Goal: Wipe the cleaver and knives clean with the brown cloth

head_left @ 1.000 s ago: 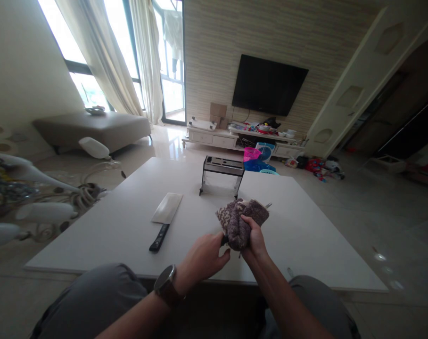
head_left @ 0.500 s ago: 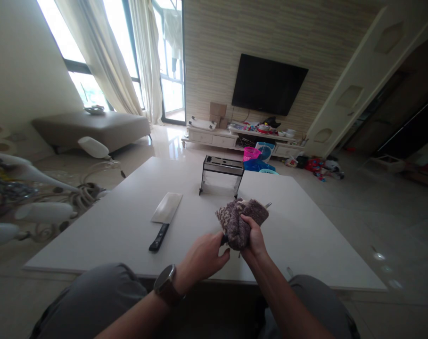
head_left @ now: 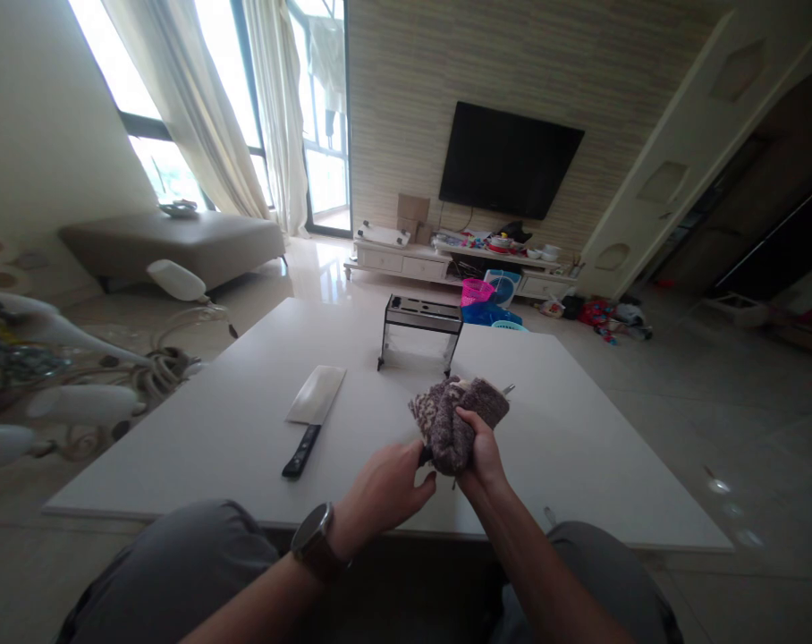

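Note:
My left hand (head_left: 396, 483), with a watch (head_left: 313, 529) on its wrist, is closed around the black handle of a knife (head_left: 426, 455). A brown patterned cloth (head_left: 454, 429) covers most of the blade, and only a shiny metal tip pokes out at its right. Folded over the blade, the cloth is gripped by my right hand (head_left: 485, 452). On the white table (head_left: 218, 447) to the left lies a cleaver (head_left: 317, 398) with a black handle. A knife block (head_left: 423, 313) with a slotted dark top and clear sides stands just beyond the cloth.
A small shiny object (head_left: 550, 516) lies near the table's front edge, by my right knee. White lamp parts and coiled tubes (head_left: 168, 371) are on the left. A bench (head_left: 178, 241), a low cabinet (head_left: 399, 261) and a pink basket (head_left: 477, 291) stand beyond the table.

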`<state>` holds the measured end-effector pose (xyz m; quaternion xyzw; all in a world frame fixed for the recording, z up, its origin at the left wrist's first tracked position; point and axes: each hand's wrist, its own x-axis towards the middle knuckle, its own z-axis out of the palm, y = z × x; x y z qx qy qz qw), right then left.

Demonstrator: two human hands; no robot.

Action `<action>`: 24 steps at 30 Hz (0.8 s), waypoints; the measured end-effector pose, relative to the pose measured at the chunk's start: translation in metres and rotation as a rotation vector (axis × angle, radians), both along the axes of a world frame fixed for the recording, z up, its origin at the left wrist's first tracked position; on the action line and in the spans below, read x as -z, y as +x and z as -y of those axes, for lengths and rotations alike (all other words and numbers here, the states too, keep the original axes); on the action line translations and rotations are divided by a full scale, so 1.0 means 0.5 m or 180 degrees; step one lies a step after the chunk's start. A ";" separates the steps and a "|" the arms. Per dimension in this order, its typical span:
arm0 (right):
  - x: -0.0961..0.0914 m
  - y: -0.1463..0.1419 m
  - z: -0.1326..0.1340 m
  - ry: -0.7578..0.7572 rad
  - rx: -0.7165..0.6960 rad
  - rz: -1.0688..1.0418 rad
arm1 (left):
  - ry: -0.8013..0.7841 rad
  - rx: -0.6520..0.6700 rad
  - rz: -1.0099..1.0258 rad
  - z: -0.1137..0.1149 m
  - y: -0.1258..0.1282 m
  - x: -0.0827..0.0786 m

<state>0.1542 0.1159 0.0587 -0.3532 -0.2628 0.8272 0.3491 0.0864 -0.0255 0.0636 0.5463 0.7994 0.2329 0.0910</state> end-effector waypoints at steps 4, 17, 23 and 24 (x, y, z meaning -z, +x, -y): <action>0.000 0.000 -0.001 -0.0015 -0.0025 -0.0013 | -0.0006 0.0010 0.0023 0.000 -0.001 -0.002; -0.004 0.000 0.002 -0.0076 0.0018 -0.0020 | -0.0078 -0.0037 0.0054 0.001 0.001 -0.006; 0.002 0.000 -0.003 -0.0072 -0.0027 -0.0038 | -0.0054 -0.0020 0.0026 -0.001 0.000 -0.002; 0.002 0.000 -0.004 -0.0088 -0.0039 -0.0048 | -0.0068 -0.0033 0.0032 -0.001 0.001 -0.002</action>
